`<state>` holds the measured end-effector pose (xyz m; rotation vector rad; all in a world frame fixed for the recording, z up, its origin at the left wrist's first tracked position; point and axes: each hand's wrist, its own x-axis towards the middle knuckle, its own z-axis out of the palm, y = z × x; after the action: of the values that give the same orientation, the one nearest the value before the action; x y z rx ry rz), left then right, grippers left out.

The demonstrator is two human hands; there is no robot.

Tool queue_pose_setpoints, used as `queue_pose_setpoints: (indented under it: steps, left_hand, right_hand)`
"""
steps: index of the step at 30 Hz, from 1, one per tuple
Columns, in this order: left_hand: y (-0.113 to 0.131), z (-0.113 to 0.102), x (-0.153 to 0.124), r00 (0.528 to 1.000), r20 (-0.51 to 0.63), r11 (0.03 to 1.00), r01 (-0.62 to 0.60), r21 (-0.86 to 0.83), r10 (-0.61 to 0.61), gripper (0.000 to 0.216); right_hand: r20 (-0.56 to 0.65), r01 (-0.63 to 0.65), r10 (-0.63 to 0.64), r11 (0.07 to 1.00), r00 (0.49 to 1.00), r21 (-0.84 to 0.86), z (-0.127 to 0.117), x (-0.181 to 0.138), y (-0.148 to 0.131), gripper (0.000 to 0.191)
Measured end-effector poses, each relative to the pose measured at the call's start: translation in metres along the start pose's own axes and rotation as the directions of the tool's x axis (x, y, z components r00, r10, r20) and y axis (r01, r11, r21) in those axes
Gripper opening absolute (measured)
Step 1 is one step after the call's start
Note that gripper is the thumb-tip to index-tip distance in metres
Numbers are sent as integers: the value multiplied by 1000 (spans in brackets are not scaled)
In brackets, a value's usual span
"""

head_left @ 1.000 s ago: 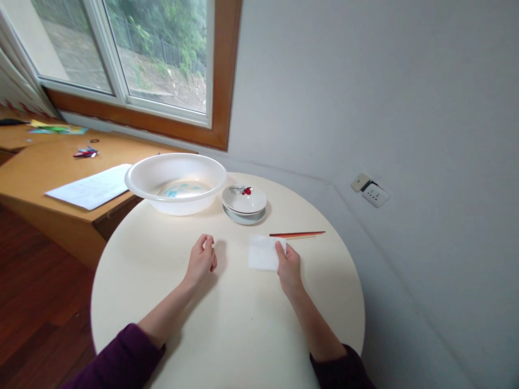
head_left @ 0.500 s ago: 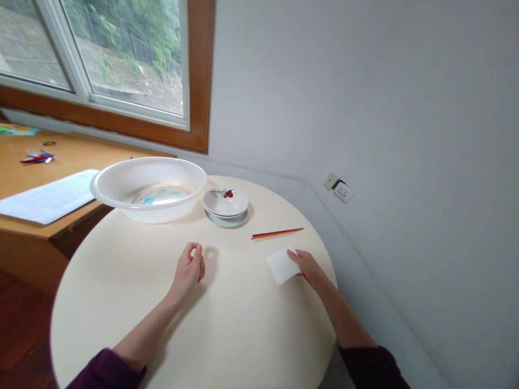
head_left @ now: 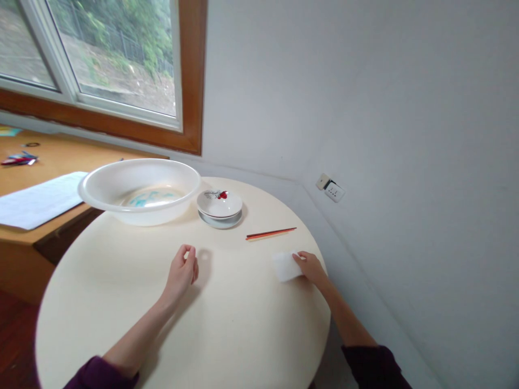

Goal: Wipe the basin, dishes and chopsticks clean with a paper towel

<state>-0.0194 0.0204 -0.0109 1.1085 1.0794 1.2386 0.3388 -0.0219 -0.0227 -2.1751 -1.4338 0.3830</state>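
Sheet of white, paper or cloth impossible to tell, clamped at its right end between thumb and fingers of the right hand. Lay to the left of that grip, free part reaching inward over the round table, away from its right edge. Looked nearly square, so gave no clear long axis; whether resting on the tabletop or just above it, could not tell. Sat far nearer to the right hand than to the left hand. On the left, fingers curled in and thumb brought together with them, with nothing seen inside; well apart from the sheet.

Had thin dark and orange sticks near its far side, laid roughly left to right and not touching it. Farther off and leftward, came to two stacked dishes, then to a translucent basin just beside them.

Left little room rightward: saw the table edge pass under the right forearm, with the pale wall beyond. Gave more room leftward and toward the body, across a broad stretch of tabletop between both arms.
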Motion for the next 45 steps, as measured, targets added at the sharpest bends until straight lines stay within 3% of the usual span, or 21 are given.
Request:
queue_pose_setpoints:
  steps: [3, 5, 9, 12, 15, 20, 32, 37, 41, 45]
  left_hand:
    - [0, 0, -1, 1000, 3, 1000, 3, 1, -3, 30]
    - [1, 0, -2, 1000, 6, 1000, 4, 2, -4, 30]
    - [3, 2, -2, 1000, 2, 1000, -1, 1, 1, 29]
    - [4, 3, -2, 1000, 5, 1000, 5, 1, -5, 29]
    - [3, 3, -3, 1000, 11, 1000, 12, -2, -12, 30]
    - [3, 2, -3, 1000, 3, 1000, 24, -17, -24, 29]
    - [-3, 1, 2, 1000, 1, 999, 27, -28, -27, 35]
    - [-4, -7, 5, 997, -38, 991, -66, 115, 71, 29]
    - [6, -20, 6, 986, -12, 950, -158, 269, 167, 24]
    - [22, -40, 10, 936, 126, 786, -346, 512, 330, 17]
  right_hand:
    - [-22, -39, 37, 993, 999, -108, -5, -8, 1, 28]
    - [-58, -71, 57, 958, 997, -277, -9, -14, -1, 32]
    - [-163, -7, -101, 832, 981, -555, -9, -23, -6, 35]
    - [-121, 134, -236, 828, 964, -545, 3, -27, -11, 37]
    - [-22, 214, -263, 831, 965, -514, 22, -31, -17, 42]
    - [75, 204, -192, 842, 978, -499, 45, -39, -26, 49]
    - [38, 214, -226, 831, 973, -513, 53, -32, -12, 51]
    - [-54, 176, -234, 847, 971, -502, 55, -31, -10, 56]
    - [-212, 236, -369, 849, 905, -474, 49, -31, -19, 59]
    - [-177, 349, -452, 839, 874, -417, 46, -33, -39, 59]
